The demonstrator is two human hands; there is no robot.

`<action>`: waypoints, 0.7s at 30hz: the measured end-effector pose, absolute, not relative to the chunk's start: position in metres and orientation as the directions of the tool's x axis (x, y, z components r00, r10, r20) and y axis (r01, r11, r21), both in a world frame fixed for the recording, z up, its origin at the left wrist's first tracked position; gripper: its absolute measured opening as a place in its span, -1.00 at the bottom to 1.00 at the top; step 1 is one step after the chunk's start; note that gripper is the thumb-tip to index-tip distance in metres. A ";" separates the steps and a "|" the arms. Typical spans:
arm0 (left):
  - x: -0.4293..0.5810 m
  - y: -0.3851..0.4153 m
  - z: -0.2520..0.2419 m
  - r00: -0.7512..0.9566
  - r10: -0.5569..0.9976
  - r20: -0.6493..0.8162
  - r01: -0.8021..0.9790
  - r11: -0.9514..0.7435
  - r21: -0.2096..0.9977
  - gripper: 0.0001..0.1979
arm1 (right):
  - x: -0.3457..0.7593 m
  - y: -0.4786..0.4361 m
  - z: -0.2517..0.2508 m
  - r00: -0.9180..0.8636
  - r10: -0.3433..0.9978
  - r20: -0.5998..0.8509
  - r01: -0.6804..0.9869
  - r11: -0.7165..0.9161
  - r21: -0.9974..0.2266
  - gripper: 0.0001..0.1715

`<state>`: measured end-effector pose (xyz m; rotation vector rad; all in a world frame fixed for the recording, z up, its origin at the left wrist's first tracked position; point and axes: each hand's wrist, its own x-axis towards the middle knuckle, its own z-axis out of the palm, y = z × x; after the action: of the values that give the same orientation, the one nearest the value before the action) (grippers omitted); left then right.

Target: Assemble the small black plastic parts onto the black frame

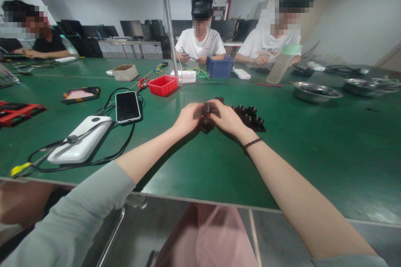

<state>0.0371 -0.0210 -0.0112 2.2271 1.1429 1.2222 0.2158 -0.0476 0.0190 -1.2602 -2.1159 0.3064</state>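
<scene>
Both hands meet over the middle of the green table (194,175). My left hand (187,119) has its fingers closed on the left side of a small black part (206,124). From the right, my right hand (228,119) grips the same black part, its fingertips at the top. Just right of that hand lies a group of black pieces with shiny round tops (249,116), partly behind the hand. Fine detail of the held part is hidden by the fingers.
On the left lie a white power bank (83,142) with black cables and a phone (128,107). Farther back are a red bin (163,86), a blue bin (219,66) and a bottle (283,64). Metal bowls (316,93) stand right. Several people sit across the table.
</scene>
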 end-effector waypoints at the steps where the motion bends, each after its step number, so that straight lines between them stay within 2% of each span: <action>1: 0.037 -0.022 -0.011 0.300 0.791 0.533 0.479 -0.608 0.633 -0.62 | 0.216 -0.047 0.019 -0.328 0.850 0.412 0.695 0.512 -0.504 -0.53; 8: 0.038 -0.026 -0.008 0.312 0.799 0.513 0.457 -0.600 0.657 -0.72 | 0.217 -0.046 0.016 -0.314 0.837 0.448 0.680 0.527 -0.509 -0.56; 14: 0.037 -0.027 -0.006 0.291 0.788 0.543 0.469 -0.612 0.636 -0.69 | 0.218 -0.045 0.016 -0.294 0.819 0.492 0.620 0.556 -0.554 -0.62; 21: 0.038 -0.028 -0.004 0.268 0.780 0.565 0.464 -0.619 0.633 -0.73 | 0.218 -0.045 0.016 -0.255 0.821 0.511 0.595 0.550 -0.586 -0.60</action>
<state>0.0383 -0.0284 -0.0041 2.2030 1.1350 1.2857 0.2177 -0.0449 0.0156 -1.1441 -1.9655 0.3480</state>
